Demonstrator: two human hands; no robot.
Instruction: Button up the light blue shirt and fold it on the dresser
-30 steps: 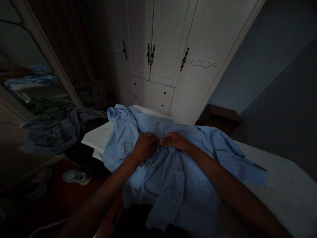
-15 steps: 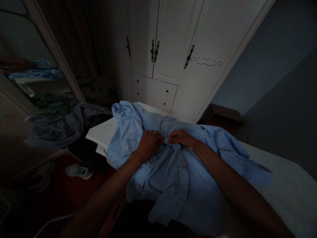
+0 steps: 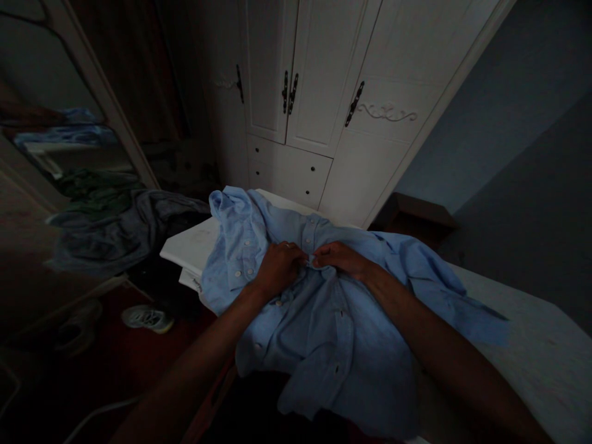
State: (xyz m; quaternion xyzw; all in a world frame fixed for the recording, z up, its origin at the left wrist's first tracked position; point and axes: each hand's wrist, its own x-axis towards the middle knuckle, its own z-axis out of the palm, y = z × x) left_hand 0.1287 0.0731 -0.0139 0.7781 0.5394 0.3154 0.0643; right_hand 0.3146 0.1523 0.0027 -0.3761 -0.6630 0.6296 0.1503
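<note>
A light blue button-up shirt [image 3: 370, 345] lies spread over a white table [image 3: 531, 333], its lower front hanging past the near edge. Both hands meet at its front placket, near the middle. My left hand [image 3: 281, 265], with a ring on one finger, is closed on the button edge. My right hand [image 3: 341, 258] pinches the buttonhole edge right beside it. The fingertips almost touch, and the button between them is too small to make out. Above the hands the placket is closed; below them the two fronts hang apart, with buttons at left and buttonholes at right.
Beyond the table stands a white wardrobe [image 3: 287, 166] with dark handles. Grey and green clothes [image 3: 111, 228] are heaped at the left, below a mirror [image 3: 69, 142]. A shoe [image 3: 147, 319] rests on the red floor. A brown wooden cabinet [image 3: 416, 213] is at the back right.
Hardly anything differs. Both hands keep their grip at the same spot on the placket, with only a slight shift of the fingers.
</note>
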